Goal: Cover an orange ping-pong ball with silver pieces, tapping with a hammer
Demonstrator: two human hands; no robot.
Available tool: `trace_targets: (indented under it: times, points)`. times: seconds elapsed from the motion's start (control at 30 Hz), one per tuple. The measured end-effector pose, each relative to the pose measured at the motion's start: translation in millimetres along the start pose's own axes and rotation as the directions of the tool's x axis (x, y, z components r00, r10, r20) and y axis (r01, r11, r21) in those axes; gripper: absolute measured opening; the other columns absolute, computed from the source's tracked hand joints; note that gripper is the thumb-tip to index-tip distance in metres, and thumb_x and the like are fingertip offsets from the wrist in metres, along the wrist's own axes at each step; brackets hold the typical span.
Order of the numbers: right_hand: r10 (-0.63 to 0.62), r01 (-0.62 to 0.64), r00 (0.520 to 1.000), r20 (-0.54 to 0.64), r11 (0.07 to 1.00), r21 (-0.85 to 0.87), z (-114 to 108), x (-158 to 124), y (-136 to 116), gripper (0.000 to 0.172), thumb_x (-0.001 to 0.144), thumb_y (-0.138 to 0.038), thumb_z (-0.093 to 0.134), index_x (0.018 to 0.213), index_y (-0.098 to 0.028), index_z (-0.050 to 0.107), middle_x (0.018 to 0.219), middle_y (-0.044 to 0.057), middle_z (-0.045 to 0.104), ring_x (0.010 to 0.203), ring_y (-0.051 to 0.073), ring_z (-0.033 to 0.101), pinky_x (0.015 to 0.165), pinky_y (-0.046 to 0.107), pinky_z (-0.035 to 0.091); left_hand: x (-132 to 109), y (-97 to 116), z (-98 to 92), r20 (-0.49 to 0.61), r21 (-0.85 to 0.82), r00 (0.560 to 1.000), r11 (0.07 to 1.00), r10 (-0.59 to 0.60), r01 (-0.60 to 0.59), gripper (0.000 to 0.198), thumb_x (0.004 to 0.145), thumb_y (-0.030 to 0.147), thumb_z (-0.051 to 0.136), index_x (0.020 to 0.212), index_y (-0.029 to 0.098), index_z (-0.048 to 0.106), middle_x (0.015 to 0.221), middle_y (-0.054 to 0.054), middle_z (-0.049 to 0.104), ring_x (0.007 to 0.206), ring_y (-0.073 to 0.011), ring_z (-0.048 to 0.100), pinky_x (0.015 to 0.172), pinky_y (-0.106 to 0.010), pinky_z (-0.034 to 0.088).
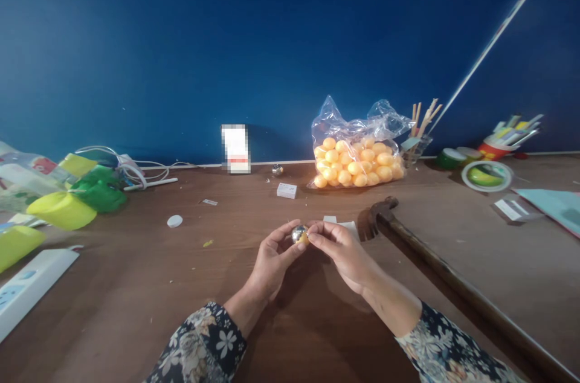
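My left hand (270,256) is closed around a small shiny ball (299,234), with fingers and thumb on its left side and underneath. The ball is silver on most of its visible face and yellow-orange at the lower right. My right hand (347,253) touches the right side of the ball with thumb and forefinger pinched together. Whatever lies between those fingertips is too small to name. Both hands are just above the brown table (136,286). Behind them lies a small white box (287,191), and a second silver ball (278,170) rests near the wall.
A clear bag of orange balls (353,162) stands at the back. A hammer (444,274) lies right of my right hand. Tape rolls (487,176) and a pen cup (498,146) sit far right. At left are a power strip (36,286), a white cap (174,222) and yellow wrapping (63,209).
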State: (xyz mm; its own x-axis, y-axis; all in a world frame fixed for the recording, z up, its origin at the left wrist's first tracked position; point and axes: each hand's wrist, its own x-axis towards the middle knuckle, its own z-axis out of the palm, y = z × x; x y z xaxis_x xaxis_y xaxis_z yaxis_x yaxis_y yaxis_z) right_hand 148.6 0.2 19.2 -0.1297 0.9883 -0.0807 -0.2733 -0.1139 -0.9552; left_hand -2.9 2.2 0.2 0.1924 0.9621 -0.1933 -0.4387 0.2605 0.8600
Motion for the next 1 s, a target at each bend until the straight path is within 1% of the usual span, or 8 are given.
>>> trace_targets:
  times: [0.1, 0.23, 0.4, 0.53, 0.73, 1.0]
  points:
    - [0.002, -0.002, 1.0, -0.007, 1.0, 0.01, -0.4, -0.2, -0.2, 0.026, 0.067, -0.041, 0.077, 0.074, -0.019, 0.065, 0.091, 0.003, 0.065, 0.088, 0.019, 0.056, 0.087, 0.033, 0.041, 0.3, -0.4, -0.2, 0.001, 0.0, 1.0, 1.0, 0.007, -0.007, 0.049, 0.063, 0.022, 0.081, 0.109, 0.019, 0.065, 0.103, -0.007, 0.072, 0.095, -0.0187, 0.067, 0.097, -0.035, 0.046]
    - [-0.002, 0.002, 1.0, 0.012, 1.0, 0.027, 0.3, -0.6, -1.1, 0.022, 0.071, -0.038, 0.075, 0.074, -0.019, 0.065, 0.09, 0.002, 0.065, 0.091, 0.018, 0.056, 0.09, 0.033, 0.039, 1.1, -1.2, -0.9, 0.009, -0.006, 1.0, 1.0, 0.017, -0.017, 0.048, 0.064, 0.022, 0.081, 0.109, 0.019, 0.066, 0.105, -0.007, 0.072, 0.097, -0.0193, 0.066, 0.097, -0.035, 0.046]
    - [-0.011, 0.01, 0.999, 0.044, 1.0, 0.015, 2.1, -1.4, -2.5, 0.022, 0.072, -0.039, 0.073, 0.072, -0.018, 0.064, 0.086, 0.002, 0.065, 0.086, 0.017, 0.057, 0.087, 0.032, 0.04, 1.0, -0.5, -0.2, 0.006, -0.017, 1.0, 1.0, 0.02, -0.02, 0.047, 0.064, 0.02, 0.081, 0.108, 0.019, 0.066, 0.105, -0.006, 0.072, 0.098, -0.0194, 0.066, 0.096, -0.034, 0.046]
    - [-0.014, 0.014, 0.999, 0.041, 1.0, -0.014, 2.6, -1.7, -3.1, 0.025, 0.072, -0.042, 0.073, 0.071, -0.019, 0.064, 0.09, 0.004, 0.066, 0.089, 0.018, 0.057, 0.087, 0.031, 0.041, 1.2, -0.5, -0.2, 0.007, -0.004, 1.0, 1.0, 0.023, -0.023, 0.048, 0.063, 0.02, 0.081, 0.108, 0.018, 0.066, 0.104, -0.007, 0.072, 0.098, -0.0206, 0.066, 0.096, -0.035, 0.047]
    - [-0.005, 0.005, 0.999, 0.04, 1.0, 0.005, 2.5, -1.0, -3.2, 0.025, 0.07, -0.042, 0.074, 0.071, -0.019, 0.065, 0.088, 0.003, 0.066, 0.089, 0.018, 0.057, 0.088, 0.032, 0.042, 2.1, -2.2, -1.5, 0.015, -0.02, 0.999, 0.999, 0.029, -0.029, 0.048, 0.063, 0.019, 0.081, 0.108, 0.02, 0.067, 0.106, -0.007, 0.072, 0.098, -0.0196, 0.066, 0.097, -0.035, 0.046]
    - [-0.005, 0.004, 0.999, 0.044, 1.0, 0.004, 0.5, -0.8, -1.1, 0.025, 0.07, -0.042, 0.074, 0.073, -0.019, 0.065, 0.095, 0.004, 0.067, 0.093, 0.019, 0.057, 0.089, 0.032, 0.042, 2.3, -2.2, -1.2, 0.015, -0.01, 0.999, 0.999, 0.04, -0.04, 0.047, 0.063, 0.019, 0.081, 0.108, 0.018, 0.067, 0.106, -0.008, 0.072, 0.098, -0.0203, 0.066, 0.095, -0.035, 0.048]
